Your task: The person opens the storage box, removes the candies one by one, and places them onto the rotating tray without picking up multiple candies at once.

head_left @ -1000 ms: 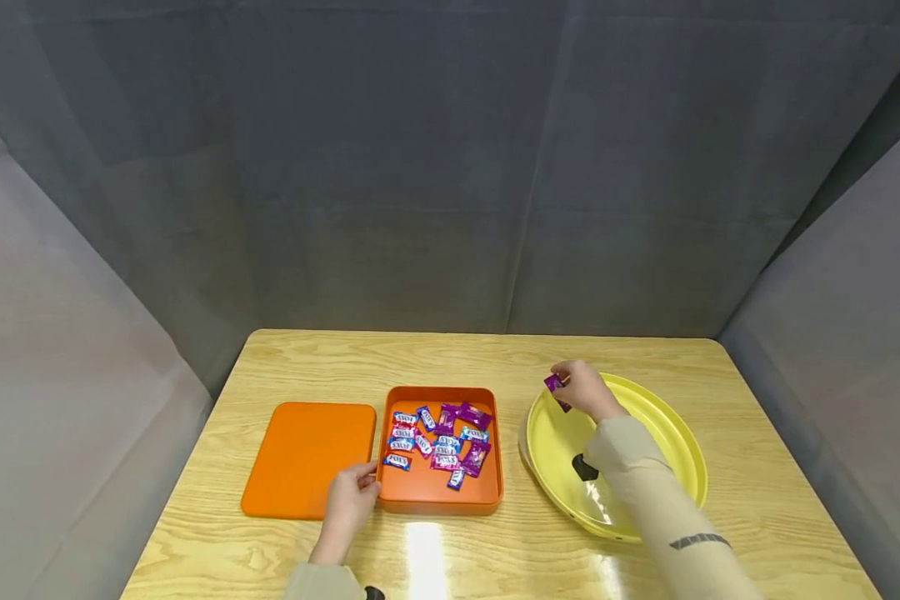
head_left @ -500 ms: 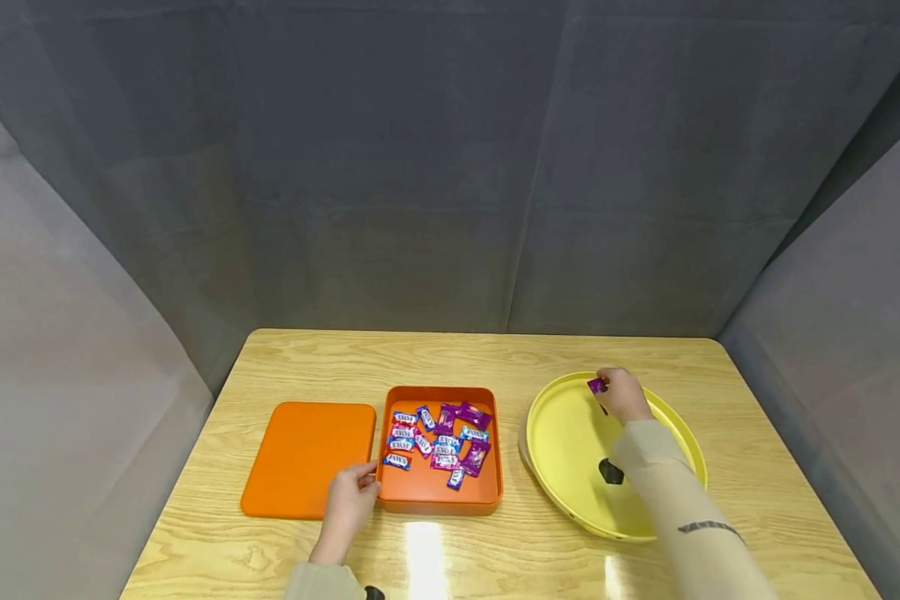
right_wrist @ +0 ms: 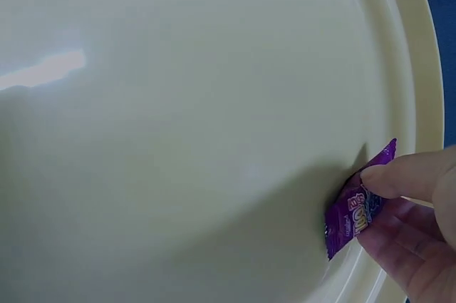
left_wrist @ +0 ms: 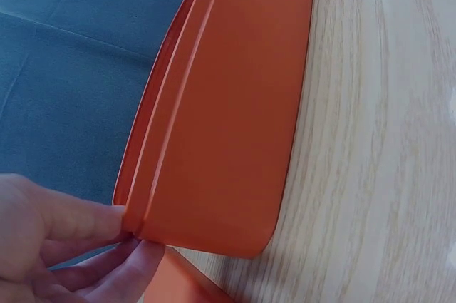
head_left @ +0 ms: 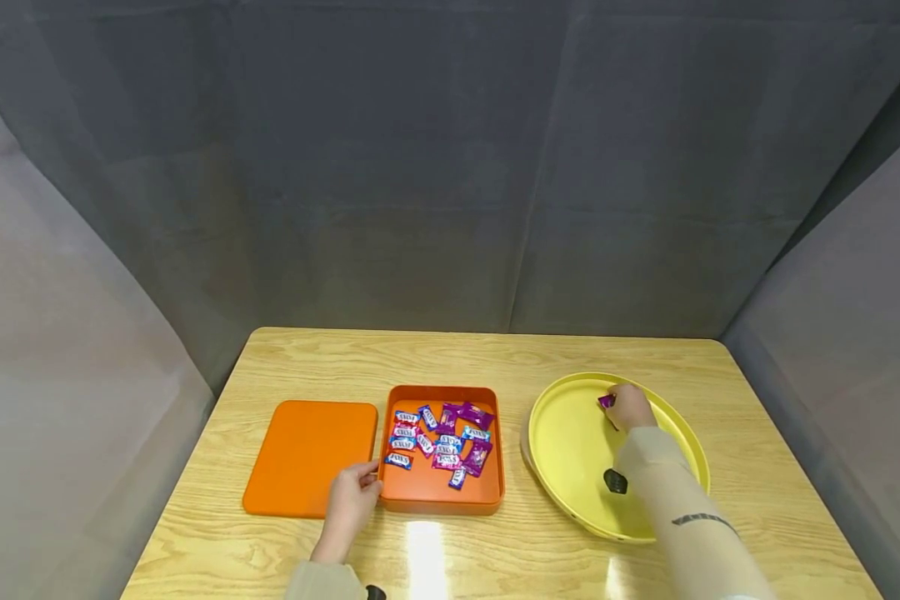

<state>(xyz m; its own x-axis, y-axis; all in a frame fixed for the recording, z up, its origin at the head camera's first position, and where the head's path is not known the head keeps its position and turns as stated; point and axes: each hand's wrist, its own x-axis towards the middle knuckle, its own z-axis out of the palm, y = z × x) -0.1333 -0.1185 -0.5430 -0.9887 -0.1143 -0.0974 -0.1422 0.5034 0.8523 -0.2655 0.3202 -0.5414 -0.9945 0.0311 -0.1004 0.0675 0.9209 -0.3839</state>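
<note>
My right hand (head_left: 633, 407) pinches a purple wrapped candy (right_wrist: 353, 210) between thumb and fingers, low over the far part of a round yellow lid-like tray (head_left: 570, 467). In the right wrist view the candy's lower tip is close to the tray's surface. My left hand (head_left: 351, 504) pinches the near left rim of a square orange box (head_left: 442, 505), thumb and fingers on either side of the wall in the left wrist view (left_wrist: 214, 117). Inside the box lie several small wrapped candies (head_left: 447, 448), some blue and white, some pink, and a few larger purple ones (head_left: 477, 457).
A flat orange lid (head_left: 311, 458) lies on the wooden table (head_left: 487, 554) left of the box, its right edge close to it. Grey cloth (head_left: 390, 183) hangs behind the table and along both sides. The tray stands right of the box, with a narrow gap between.
My right hand has moved right with the purple candy, from the tray's far left rim to over its far part, and then lower. The left hand stays at the box.
</note>
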